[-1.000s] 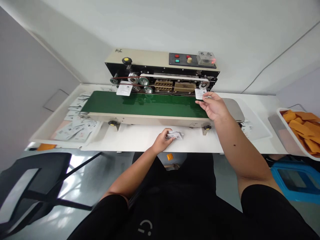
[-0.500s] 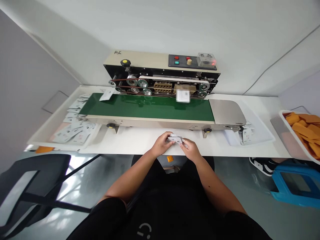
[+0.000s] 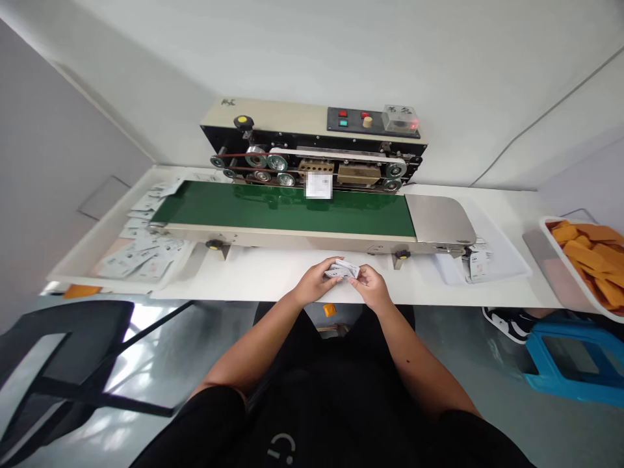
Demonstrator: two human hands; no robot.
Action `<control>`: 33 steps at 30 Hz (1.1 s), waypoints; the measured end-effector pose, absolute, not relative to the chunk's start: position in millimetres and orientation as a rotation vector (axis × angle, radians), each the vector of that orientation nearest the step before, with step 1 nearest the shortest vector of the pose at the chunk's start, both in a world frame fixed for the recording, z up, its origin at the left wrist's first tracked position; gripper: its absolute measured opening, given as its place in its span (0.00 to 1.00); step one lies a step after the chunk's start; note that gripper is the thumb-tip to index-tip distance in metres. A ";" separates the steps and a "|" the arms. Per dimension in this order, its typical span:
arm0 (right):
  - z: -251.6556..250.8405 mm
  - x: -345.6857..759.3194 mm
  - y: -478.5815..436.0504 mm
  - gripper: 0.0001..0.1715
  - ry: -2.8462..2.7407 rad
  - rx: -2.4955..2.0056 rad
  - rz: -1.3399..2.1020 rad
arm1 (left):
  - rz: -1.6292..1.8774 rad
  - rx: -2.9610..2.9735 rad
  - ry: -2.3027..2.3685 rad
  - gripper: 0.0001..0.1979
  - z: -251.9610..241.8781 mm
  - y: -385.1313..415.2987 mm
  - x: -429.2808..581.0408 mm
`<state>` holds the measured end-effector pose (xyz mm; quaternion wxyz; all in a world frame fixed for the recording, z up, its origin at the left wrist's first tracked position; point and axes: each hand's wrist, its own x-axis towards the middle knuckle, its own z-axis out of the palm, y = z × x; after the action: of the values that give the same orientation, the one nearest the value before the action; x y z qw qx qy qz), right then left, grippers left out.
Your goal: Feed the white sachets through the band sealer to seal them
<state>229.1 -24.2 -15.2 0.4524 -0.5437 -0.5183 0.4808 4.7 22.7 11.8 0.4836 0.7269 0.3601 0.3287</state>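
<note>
Between my hands, just over the table's front edge, is a small white printed sachet [image 3: 342, 268], maybe more than one. My left hand [image 3: 313, 283] grips its left side, fingers behind and thumb in front. On the right side, my right hand [image 3: 371, 286] pinches it the same way. Beyond them runs a band sealing machine [image 3: 273, 117] with a green conveyor belt [image 3: 273, 211]. Another white sachet [image 3: 318, 186] hangs from the sealing band at mid-machine, its face blurred out. One more sachet [image 3: 171, 187] lies at the belt's left end.
A white tray [image 3: 63, 270] heaped with sachets stands left, and another tray [image 3: 511, 270] with sachets stands right. A bin [image 3: 541, 260] of orange packets is far right. A black chair [image 3: 88, 351], a blue stool [image 3: 550, 364] and a person's shoe [image 3: 504, 325] are below.
The sachet in the sealing band has travelled left, and the one at the belt's left end has slid further left toward the tray. The sachet in my hands has tilted and looks more spread.
</note>
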 end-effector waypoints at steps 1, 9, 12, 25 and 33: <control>-15.3 228.1 -24.2 0.24 -1.255 -1.334 1.220 | 0.799 1.806 0.884 0.28 11.5 23.5 4.5; -4.9 231.3 -20.7 0.19 -1.418 -1.364 1.020 | 0.805 1.941 0.899 0.25 9.4 27.6 4.7; -0.5 232.0 -24.2 0.22 -1.344 -1.343 0.971 | 0.842 1.907 0.908 0.21 9.2 26.6 5.1; 150.7 298.9 20.7 0.20 -0.819 -1.224 0.968 | 0.876 1.931 0.967 0.16 12.2 26.5 4.5; 169.3 332.0 91.8 0.17 -0.746 -1.342 1.110 | 0.861 1.958 0.958 0.15 10.9 24.5 4.4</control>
<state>332.0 91.8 169.3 0.5840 -0.5750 -0.3197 0.4756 4.4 24.5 10.9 0.3885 0.7697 0.3768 0.3385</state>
